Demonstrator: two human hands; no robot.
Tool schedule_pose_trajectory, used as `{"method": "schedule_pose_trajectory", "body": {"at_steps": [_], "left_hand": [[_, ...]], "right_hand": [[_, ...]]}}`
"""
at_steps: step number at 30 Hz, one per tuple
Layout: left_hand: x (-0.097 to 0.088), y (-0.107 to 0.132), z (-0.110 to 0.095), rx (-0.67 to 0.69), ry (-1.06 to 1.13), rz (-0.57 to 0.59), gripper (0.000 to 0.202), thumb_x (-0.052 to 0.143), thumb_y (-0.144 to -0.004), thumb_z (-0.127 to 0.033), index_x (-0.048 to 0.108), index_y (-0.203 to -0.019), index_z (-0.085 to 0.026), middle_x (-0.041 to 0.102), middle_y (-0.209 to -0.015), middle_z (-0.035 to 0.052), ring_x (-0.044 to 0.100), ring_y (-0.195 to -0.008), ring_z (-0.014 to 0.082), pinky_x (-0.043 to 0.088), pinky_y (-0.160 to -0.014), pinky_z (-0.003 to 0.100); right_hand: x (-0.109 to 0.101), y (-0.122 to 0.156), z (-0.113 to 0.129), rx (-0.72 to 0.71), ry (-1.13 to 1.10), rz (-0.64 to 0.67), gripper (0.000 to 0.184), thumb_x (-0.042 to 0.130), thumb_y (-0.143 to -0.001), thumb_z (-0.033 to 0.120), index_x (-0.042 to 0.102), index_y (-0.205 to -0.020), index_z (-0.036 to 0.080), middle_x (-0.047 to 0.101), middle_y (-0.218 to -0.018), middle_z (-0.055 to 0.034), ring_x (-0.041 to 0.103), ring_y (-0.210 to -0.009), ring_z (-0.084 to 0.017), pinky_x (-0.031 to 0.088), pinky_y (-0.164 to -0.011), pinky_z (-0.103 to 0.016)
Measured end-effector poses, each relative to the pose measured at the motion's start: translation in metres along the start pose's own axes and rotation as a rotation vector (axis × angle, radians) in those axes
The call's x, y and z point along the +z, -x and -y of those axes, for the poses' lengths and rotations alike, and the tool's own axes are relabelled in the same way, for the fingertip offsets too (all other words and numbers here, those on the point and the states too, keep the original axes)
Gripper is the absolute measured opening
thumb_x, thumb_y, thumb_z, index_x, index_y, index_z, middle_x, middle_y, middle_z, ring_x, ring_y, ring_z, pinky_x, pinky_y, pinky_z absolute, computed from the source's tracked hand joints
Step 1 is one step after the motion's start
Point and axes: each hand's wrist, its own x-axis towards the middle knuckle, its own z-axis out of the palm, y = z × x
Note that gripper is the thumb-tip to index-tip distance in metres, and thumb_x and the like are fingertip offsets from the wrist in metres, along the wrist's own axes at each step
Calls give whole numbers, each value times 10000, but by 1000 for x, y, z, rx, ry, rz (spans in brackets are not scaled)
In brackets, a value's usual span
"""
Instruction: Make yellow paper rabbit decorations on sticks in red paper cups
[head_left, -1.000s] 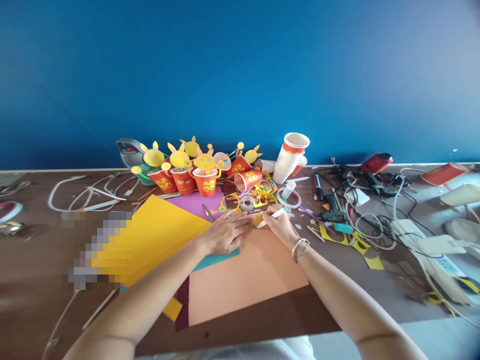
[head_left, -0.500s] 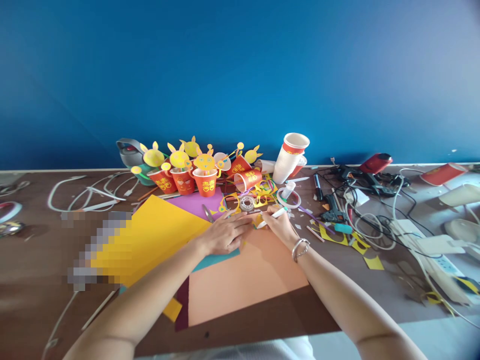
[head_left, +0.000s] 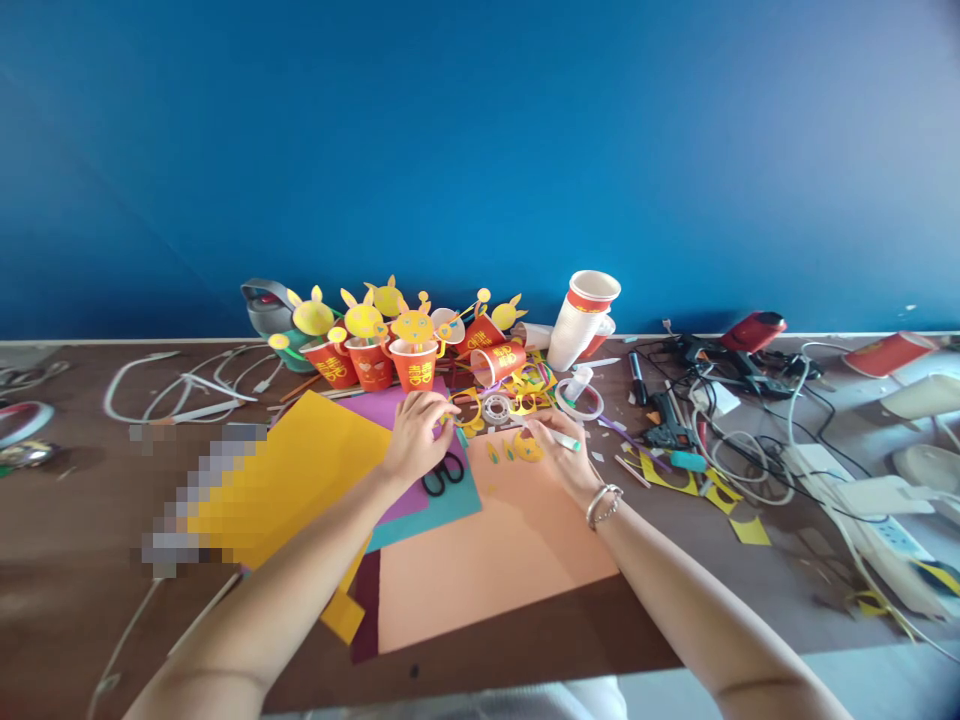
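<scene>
My right hand (head_left: 561, 458) grips a white marker pen (head_left: 562, 439) with a teal end, over the top right of a peach paper sheet (head_left: 495, 560). Beside its fingers, a round yellow paper cutout (head_left: 529, 446) and small yellow ear-shaped cutouts (head_left: 502, 452) lie on the sheet. My left hand (head_left: 420, 435) is raised left of them, fingertips pinched together; a bit of yellow shows there, but I cannot tell what they hold. Just below it, black-handled scissors (head_left: 444, 476) rest on teal paper (head_left: 457, 497), their blades hidden by the hand.
Red paper cups (head_left: 415, 368) with yellow paper animal heads stand at the back. A stack of white cups (head_left: 574, 325), a tape roll (head_left: 496, 408) and yellow scraps sit nearby. A yellow sheet (head_left: 292, 470) lies left; cables, a glue gun (head_left: 667, 420) and a power strip (head_left: 892, 535) lie right.
My left hand has lifted off the paper and moved left and up, its fingers now pinched, uncovering the cutouts and scissor handles. The marker in my right hand has turned, its teal end pointing right.
</scene>
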Motion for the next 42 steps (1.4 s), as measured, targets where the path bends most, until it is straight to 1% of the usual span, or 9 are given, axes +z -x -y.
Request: {"method": "schedule_pose_trajectory", "body": {"at_steps": [4, 9, 14, 19, 22, 29, 37, 40, 42], "left_hand": [[-2, 1, 0, 152, -84, 244, 288, 533, -786, -94, 692, -963, -255, 635, -960, 44, 534, -948, 235, 412, -823, 397], [1, 2, 5, 178, -114, 351, 184, 553, -835, -170, 673, -953, -244, 611, -1042, 59, 499, -1011, 261, 398, -847, 421], [2, 2, 9, 126, 8, 347, 134, 543, -892, -280, 624, -980, -220, 628, -1040, 59, 513, -1016, 246, 391, -844, 397], [3, 1, 5, 97, 180, 345, 154, 535, -906, -314, 634, -979, -221, 673, -988, 42, 559, -987, 229, 391, -862, 380], [3, 2, 1, 65, 325, 346, 156, 551, -897, -314, 661, -944, -214, 682, -934, 44, 584, -938, 219, 414, -856, 367], [-4, 0, -8, -204, 683, 403, 197, 630, -825, -363, 696, -857, -180, 694, -844, 45, 628, -803, 184, 479, -763, 301], [3, 2, -6, -293, 811, 393, 213, 689, -752, -369, 700, -795, -161, 703, -786, 50, 640, -758, 181, 482, -724, 288], [6, 1, -10, -296, 850, 396, 212, 659, -783, -364, 697, -832, -162, 709, -775, 48, 649, -752, 183, 494, -722, 292], [6, 0, -13, -286, 853, 328, 231, 606, -831, -377, 688, -900, -172, 718, -852, 58, 658, -811, 190, 504, -763, 308]], "right_hand": [[3, 7, 3, -49, 15, 253, 215, 508, -892, 374, 620, -960, 204, 650, -780, -24, 606, -719, -159, 468, -636, -273], [6, 12, -3, -136, 108, 329, 109, 583, -842, 287, 562, -791, 193, 587, -736, 3, 516, -643, -121, 425, -604, -249], [4, 10, -2, -42, 40, 336, 159, 574, -867, 326, 594, -804, 182, 623, -750, -12, 535, -620, -121, 412, -559, -243], [6, 7, 4, 20, -179, 355, 197, 619, -848, 381, 613, -847, 185, 686, -834, -45, 633, -783, -172, 479, -699, -299], [6, 6, 4, 68, -229, 357, 223, 661, -814, 401, 626, -855, 184, 693, -864, -50, 637, -772, -168, 485, -708, -306], [0, 2, 14, 175, -300, 372, 265, 740, -732, 418, 617, -766, 186, 651, -695, -11, 602, -649, -150, 456, -628, -280], [2, 4, 10, 203, -276, 377, 291, 729, -730, 443, 612, -775, 181, 680, -769, -35, 615, -711, -168, 443, -645, -287], [3, 2, 7, 213, -285, 318, 266, 695, -760, 434, 597, -766, 187, 661, -707, -19, 613, -677, -168, 446, -631, -289], [2, -1, 4, 149, -271, 176, 244, 668, -780, 417, 585, -730, 194, 601, -614, 9, 570, -599, -148, 434, -595, -278]]}}
